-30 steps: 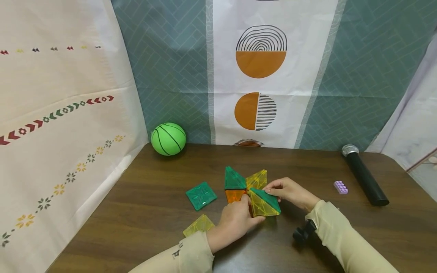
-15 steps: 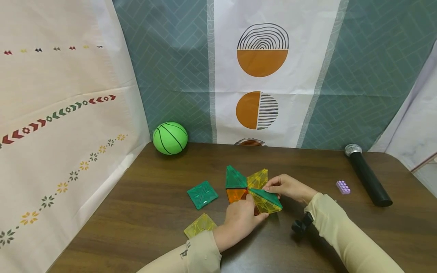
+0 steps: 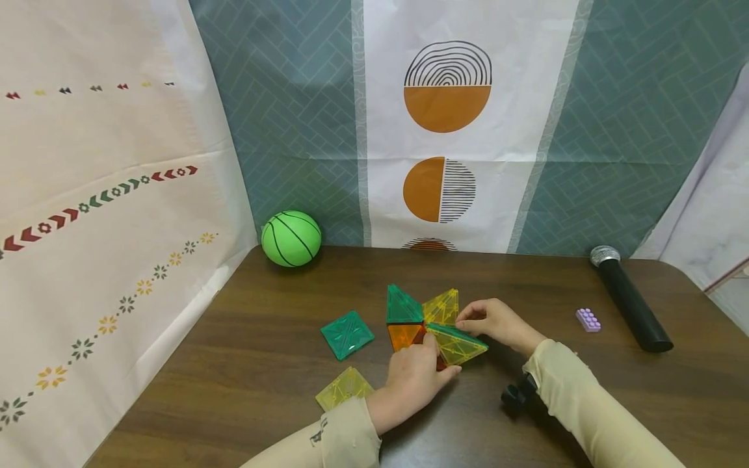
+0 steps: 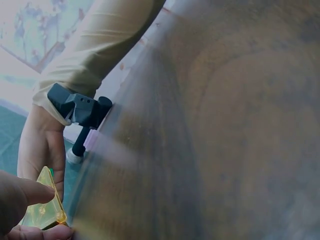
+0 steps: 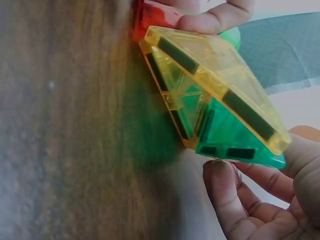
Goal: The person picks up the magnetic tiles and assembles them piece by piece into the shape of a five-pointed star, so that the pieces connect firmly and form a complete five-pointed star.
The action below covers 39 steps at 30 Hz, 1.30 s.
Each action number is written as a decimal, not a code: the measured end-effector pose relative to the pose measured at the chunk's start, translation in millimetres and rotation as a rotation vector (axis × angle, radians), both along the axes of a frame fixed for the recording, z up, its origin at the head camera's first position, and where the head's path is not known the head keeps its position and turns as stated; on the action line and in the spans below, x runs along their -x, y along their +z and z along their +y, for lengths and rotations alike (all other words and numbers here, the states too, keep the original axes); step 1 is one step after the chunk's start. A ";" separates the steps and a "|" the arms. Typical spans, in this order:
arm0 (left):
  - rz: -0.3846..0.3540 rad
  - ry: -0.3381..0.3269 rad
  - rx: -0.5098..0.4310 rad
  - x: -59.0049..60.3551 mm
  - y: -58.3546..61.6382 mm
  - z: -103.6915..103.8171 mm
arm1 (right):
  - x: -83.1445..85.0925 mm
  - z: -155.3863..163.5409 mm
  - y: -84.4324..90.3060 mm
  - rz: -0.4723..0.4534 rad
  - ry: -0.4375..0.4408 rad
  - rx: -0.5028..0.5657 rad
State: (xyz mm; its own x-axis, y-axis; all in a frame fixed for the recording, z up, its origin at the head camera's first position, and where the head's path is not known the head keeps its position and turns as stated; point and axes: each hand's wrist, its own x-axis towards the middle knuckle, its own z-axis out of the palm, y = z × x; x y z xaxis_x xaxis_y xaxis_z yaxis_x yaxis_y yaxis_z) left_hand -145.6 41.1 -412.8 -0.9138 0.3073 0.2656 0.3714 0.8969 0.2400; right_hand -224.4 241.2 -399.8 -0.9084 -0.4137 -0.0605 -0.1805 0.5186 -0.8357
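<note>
Translucent magnetic tiles stand joined in a pinwheel-like build on the table, with green point(image 3: 404, 305), orange point(image 3: 405, 336) and yellow point(image 3: 443, 305) triangles around a centre. My left hand point(image 3: 412, 377) grips the near side of it; in the left wrist view, its thumb and fingers pinch a yellow triangle point(image 4: 44, 207). At the right arm of the build, my right hand point(image 3: 497, 324) has its fingertips at the edge of a green triangle point(image 5: 235, 135), which leans against yellow triangles point(image 5: 225, 75). A red tile point(image 5: 157, 17) shows beside the left fingers in the right wrist view.
Left of the build lie a flat green tile point(image 3: 347, 335) and a flat yellow tile point(image 3: 344, 388). A green ball point(image 3: 291, 238) sits at the far left corner. Over to the right are a purple toy brick point(image 3: 588, 320) and a black microphone point(image 3: 632, 302).
The build's right arm of green and yellow triangles has swung, its outer tip moving up and slightly right. My right hand has followed it slightly; the left stays on the near side.
</note>
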 end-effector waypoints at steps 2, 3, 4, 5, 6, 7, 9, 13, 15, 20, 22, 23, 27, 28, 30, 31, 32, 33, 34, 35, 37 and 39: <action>-0.002 -0.007 -0.007 0.3 0.8 0.0 | -2.2 2.4 1.3 0.007 -0.014 0.011; -0.007 -0.013 -0.013 0.4 1.4 -0.3 | -3.3 3.5 2.0 0.011 -0.019 0.016; -0.013 -0.020 -0.018 0.5 2.2 -0.9 | -4.5 4.7 2.9 0.017 -0.020 0.022; -0.021 -0.029 -0.025 0.5 3.2 -1.7 | -5.7 5.8 3.9 0.024 -0.023 0.024; -0.031 -0.039 -0.034 0.4 4.4 -2.9 | -7.2 6.7 5.1 0.032 -0.032 0.023; -0.040 -0.054 -0.043 0.4 5.9 -4.4 | -8.7 7.5 6.6 0.047 -0.037 0.019; -0.066 -0.087 -0.060 0.1 9.9 -8.4 | -12.8 8.6 10.1 0.075 -0.054 0.009; -0.137 -0.160 -0.094 0.5 19.9 -20.1 | -22.7 9.1 18.8 0.130 -0.097 -0.019; -0.174 -0.191 -0.110 0.8 24.5 -27.3 | -28.3 8.3 23.2 0.147 -0.121 -0.031; -0.248 -0.262 -0.153 1.4 36.0 -48.3 | -44.1 3.0 33.5 0.221 -0.172 -0.060; -0.272 -0.291 -0.159 1.8 41.2 -57.7 | -50.2 -0.2 36.0 0.253 -0.188 -0.068; -0.285 -0.308 -0.162 2.1 43.5 -62.7 | -52.7 -1.7 36.6 0.267 -0.193 -0.068; -0.329 -0.366 -0.147 2.3 51.4 -84.8 | -63.8 -10.6 39.8 0.299 -0.202 -0.048; -0.331 -0.381 -0.136 2.6 52.2 -90.5 | -66.4 -13.2 40.4 0.311 -0.197 -0.041; -0.335 -0.397 -0.118 2.7 52.8 -101.8 | -71.4 -18.7 41.4 0.337 -0.183 -0.033; -0.329 -0.405 -0.110 2.9 52.2 -107.2 | -73.9 -21.4 41.7 0.349 -0.177 -0.030; -0.320 -0.410 -0.097 3.0 51.5 -112.3 | -76.2 -24.1 41.9 0.361 -0.170 -0.031; -0.311 -0.413 -0.088 2.8 50.7 -117.0 | -78.5 -26.9 42.0 0.365 -0.167 -0.032; -0.306 -0.414 -0.078 2.4 49.8 -121.5 | -80.7 -29.5 41.9 0.365 -0.164 -0.032; -0.303 -0.411 -0.070 1.8 49.1 -125.7 | -83.0 -32.1 41.9 0.366 -0.162 -0.035; -0.291 -0.407 -0.051 0.8 47.0 -133.2 | -87.2 -36.7 41.3 0.358 -0.152 -0.035; -0.283 -0.403 -0.030 -0.6 45.1 -139.6 | -90.9 -41.4 40.4 0.355 -0.137 -0.036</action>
State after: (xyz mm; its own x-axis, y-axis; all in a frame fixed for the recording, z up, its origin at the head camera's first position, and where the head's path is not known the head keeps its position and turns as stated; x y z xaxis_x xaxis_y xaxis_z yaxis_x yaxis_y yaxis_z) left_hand -145.0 -98.6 -367.6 -0.7616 0.6469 0.0380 0.6035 0.6867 0.4053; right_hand -133.5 199.8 -359.4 -0.9222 -0.2899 0.2559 -0.3824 0.5859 -0.7145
